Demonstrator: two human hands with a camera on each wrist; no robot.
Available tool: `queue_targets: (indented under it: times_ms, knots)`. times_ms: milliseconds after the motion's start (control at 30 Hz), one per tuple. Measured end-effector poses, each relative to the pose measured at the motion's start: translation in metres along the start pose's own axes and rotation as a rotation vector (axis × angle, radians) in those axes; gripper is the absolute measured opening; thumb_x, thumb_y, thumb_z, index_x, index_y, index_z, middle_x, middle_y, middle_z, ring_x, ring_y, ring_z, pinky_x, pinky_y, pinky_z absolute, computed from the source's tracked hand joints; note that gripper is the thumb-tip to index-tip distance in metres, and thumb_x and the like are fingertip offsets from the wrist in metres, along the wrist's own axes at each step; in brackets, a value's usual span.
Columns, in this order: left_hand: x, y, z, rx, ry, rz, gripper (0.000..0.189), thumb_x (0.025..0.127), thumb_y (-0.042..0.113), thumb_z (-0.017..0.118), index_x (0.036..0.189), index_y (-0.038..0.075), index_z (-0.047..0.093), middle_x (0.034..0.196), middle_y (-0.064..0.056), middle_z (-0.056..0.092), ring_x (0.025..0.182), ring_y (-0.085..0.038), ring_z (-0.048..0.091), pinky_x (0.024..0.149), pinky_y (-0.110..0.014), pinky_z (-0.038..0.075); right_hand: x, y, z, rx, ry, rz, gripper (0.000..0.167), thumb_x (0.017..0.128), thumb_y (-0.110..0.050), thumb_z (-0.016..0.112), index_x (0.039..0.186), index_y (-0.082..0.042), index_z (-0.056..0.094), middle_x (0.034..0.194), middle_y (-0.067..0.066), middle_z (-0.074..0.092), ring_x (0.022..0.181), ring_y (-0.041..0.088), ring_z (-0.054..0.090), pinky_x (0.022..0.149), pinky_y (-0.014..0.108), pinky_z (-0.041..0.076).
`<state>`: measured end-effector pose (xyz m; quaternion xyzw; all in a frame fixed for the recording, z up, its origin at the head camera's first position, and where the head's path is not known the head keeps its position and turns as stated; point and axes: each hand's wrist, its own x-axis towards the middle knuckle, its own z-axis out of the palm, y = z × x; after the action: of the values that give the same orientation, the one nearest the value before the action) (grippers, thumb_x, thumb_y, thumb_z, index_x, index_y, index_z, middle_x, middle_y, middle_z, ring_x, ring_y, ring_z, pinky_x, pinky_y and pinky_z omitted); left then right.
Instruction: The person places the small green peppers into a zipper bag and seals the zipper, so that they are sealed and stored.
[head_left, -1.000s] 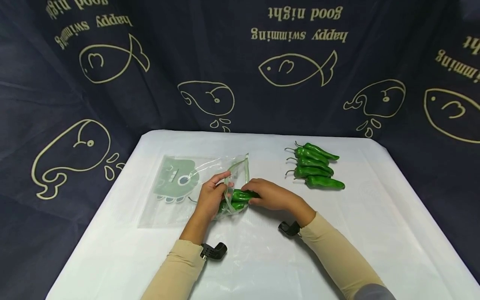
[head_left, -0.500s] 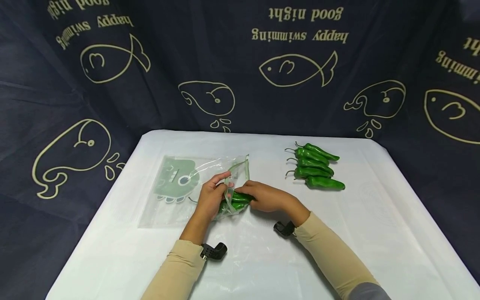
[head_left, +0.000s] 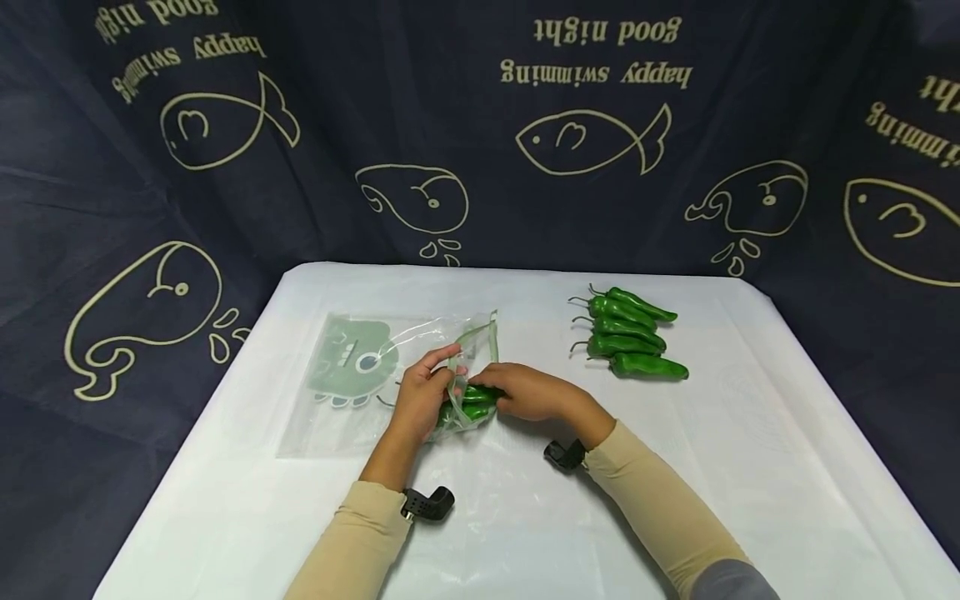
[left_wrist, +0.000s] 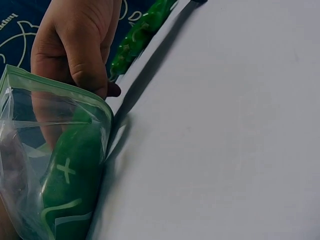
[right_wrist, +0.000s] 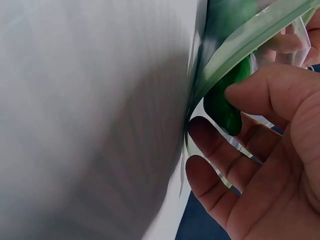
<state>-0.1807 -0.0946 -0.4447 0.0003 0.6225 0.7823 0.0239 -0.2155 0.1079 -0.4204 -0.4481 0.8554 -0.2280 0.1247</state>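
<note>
A clear zip bag point(head_left: 360, 433) with a green monster print and green zip edge lies flat at its closed end, its mouth raised toward the right. My left hand point(head_left: 418, 398) grips the bag by its mouth and holds it apart. At the opening, my right hand point(head_left: 536, 392) pinches the end of a green pepper point(right_wrist: 225, 107) between thumb and fingers. Most of that pepper is inside the bag. Other green peppers point(head_left: 476, 412) lie in there too, partly hidden by the left hand. In the left wrist view, pepper flesh point(left_wrist: 75, 165) shows through the printed plastic.
Several green peppers point(head_left: 633, 343) lie in a stacked row at the back right of the white table point(head_left: 750, 450). A dark curtain point(head_left: 480, 208) with fish and whale drawings hangs behind the table. Each wrist wears a black camera point(head_left: 429, 503).
My right hand has shifted slightly left into the bag's mouth, and the pepper it holds has slid deeper inside. The left hand keeps its grip in the same place.
</note>
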Motion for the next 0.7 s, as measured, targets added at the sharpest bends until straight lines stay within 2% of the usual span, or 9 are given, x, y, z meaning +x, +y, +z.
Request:
queue_targets:
  times_ms: [133,433,700]
  knots:
    - [-0.001,0.001,0.0,0.008,0.005,-0.004,0.045,0.094,-0.006,0.048,0.138,-0.002,0.056,0.136,-0.016,0.052,0.086,-0.014,0.062,0.063,-0.019,0.053,0.0,0.002,-0.001,0.0,0.0,0.018,0.041,0.092,0.003,0.059,0.133,-0.004,0.061,0.125,0.009,0.062,0.116,0.02,0.057,0.099,0.038,0.047]
    - [-0.003,-0.001,-0.004,-0.006,0.019,-0.004,0.045,0.093,-0.006,0.049,0.137,-0.003,0.056,0.133,-0.02,0.054,0.076,-0.011,0.061,0.062,-0.019,0.052,0.004,0.008,0.003,-0.008,0.03,0.041,0.022,0.096,-0.006,0.063,0.117,-0.008,0.069,0.11,0.001,0.065,0.102,0.015,0.06,0.091,0.037,0.05]
    - [-0.002,-0.001,-0.002,0.007,0.012,0.015,0.045,0.093,-0.006,0.048,0.138,-0.003,0.056,0.132,-0.02,0.055,0.085,-0.012,0.062,0.062,-0.019,0.053,0.008,0.012,0.001,-0.062,0.041,0.067,0.015,0.095,-0.01,0.067,0.109,-0.012,0.069,0.102,-0.003,0.063,0.092,0.012,0.057,0.083,0.035,0.049]
